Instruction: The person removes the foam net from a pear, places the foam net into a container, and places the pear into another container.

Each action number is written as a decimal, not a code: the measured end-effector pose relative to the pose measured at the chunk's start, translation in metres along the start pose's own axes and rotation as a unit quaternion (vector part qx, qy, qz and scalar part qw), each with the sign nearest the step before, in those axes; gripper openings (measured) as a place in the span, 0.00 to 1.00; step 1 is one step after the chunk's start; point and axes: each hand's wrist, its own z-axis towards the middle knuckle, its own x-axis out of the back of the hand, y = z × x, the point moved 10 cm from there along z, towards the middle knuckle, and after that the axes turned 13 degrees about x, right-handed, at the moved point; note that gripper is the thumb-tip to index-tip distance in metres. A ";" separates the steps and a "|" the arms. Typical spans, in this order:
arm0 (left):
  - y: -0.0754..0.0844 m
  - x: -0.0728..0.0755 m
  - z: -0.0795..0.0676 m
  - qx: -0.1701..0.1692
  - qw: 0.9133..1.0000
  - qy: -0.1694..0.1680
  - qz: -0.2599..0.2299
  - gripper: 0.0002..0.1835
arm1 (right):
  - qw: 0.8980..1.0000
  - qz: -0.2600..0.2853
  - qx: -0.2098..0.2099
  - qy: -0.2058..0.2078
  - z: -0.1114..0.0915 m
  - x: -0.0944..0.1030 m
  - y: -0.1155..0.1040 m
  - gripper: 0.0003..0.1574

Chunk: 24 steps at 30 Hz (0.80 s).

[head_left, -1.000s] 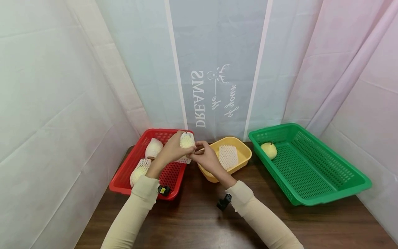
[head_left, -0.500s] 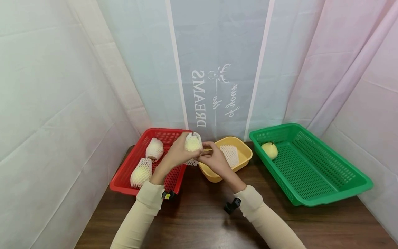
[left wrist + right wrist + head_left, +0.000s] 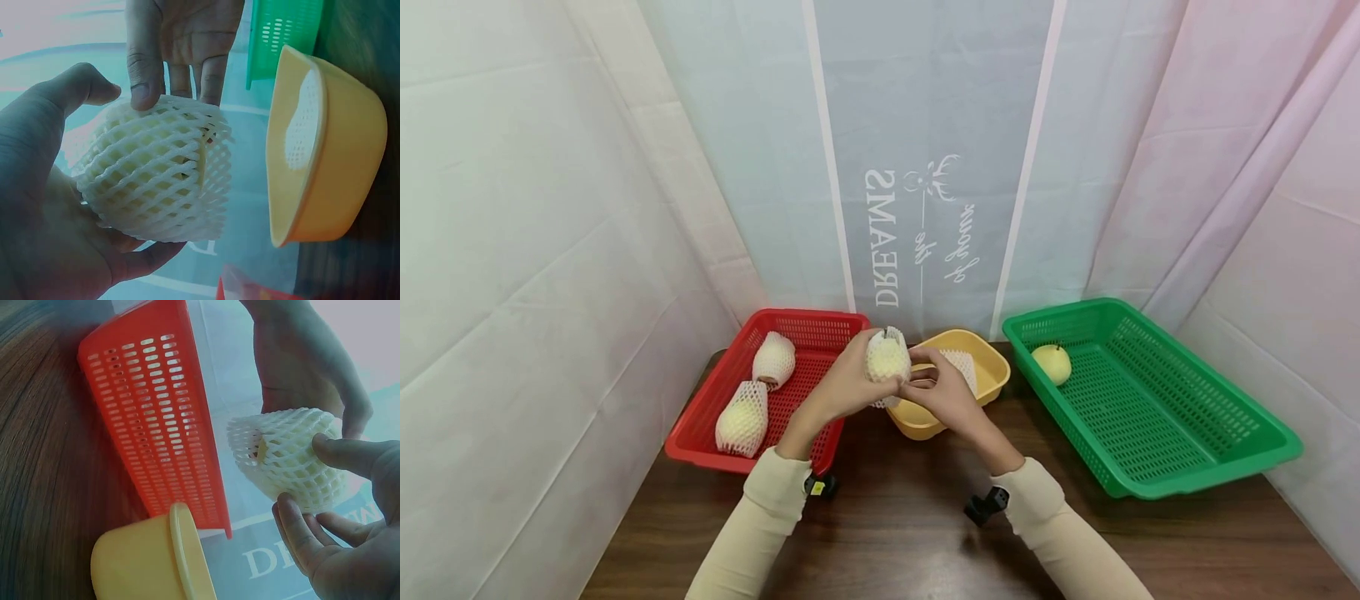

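One netted pear (image 3: 887, 360), left hand (image 3: 847, 379) + right hand (image 3: 952, 395) grasping | red basket (image 3: 801, 398): two wrapped pears (image 3: 742, 422) | green basket (image 3: 1150, 408): one bare pear (image 3: 1052, 365)

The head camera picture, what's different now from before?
The pale pear in white foam netting moved right and slightly down in view, with the left hand still holding it; the right hand moved along too. The bare yellow pear stayed in the green plastic basket, and two white-netted fruits in the red plastic basket.
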 end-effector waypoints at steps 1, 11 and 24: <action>0.001 -0.002 -0.001 -0.005 1.000 -0.004 -0.002 0.45 | 1.000 0.000 0.002 -0.001 -0.001 0.002 0.000 0.38; 0.014 -0.020 -0.013 -0.048 0.998 -0.028 0.012 0.48 | 1.000 -0.020 0.015 -0.018 -0.013 0.017 0.000 0.41; 0.006 -0.039 -0.021 -0.034 0.999 -0.022 -0.023 0.49 | 0.998 -0.037 0.030 -0.037 -0.032 0.033 0.002 0.43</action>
